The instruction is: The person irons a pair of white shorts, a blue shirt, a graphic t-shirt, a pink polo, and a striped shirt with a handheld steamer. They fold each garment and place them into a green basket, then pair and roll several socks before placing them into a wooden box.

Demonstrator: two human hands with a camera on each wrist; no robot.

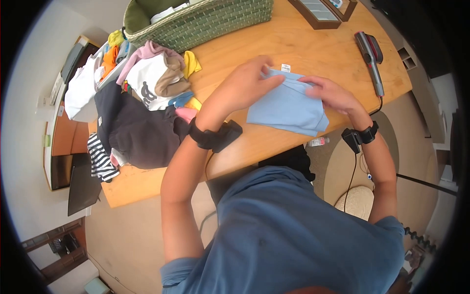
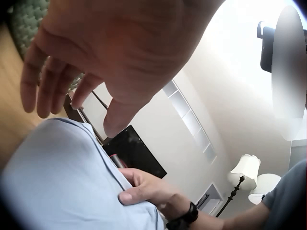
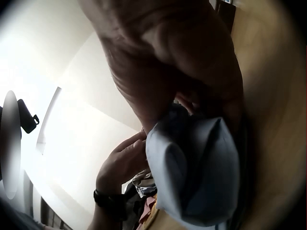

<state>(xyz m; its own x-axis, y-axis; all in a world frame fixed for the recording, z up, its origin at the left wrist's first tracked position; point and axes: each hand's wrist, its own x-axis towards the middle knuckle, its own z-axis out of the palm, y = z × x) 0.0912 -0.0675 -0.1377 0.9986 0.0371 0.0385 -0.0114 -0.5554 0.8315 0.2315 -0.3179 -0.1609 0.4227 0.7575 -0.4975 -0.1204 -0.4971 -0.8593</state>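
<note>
A light blue folded garment (image 1: 289, 108) lies near the table's front edge, with a white label (image 1: 286, 68) at its far side. My left hand (image 2: 110, 52) hovers at the garment's far left corner, fingers extended and thumb apart, holding nothing. Along the upper right side, my right hand (image 1: 335, 93) pinches the cloth, its thumb on top, as the left wrist view shows. Seen from the right wrist, the blue cloth (image 3: 196, 172) bulges in loose folds below the shadowed right hand (image 3: 192, 62), whose fingertips are mostly hidden.
On the left of the wooden table (image 1: 235, 44) sits a heap of clothes, with dark garments (image 1: 142, 132) and a white printed shirt (image 1: 149, 81). Behind stands a green woven basket (image 1: 205, 24). A hair styling tool (image 1: 370, 63) with a cord and a brown compartment box (image 1: 318, 12) lie right.
</note>
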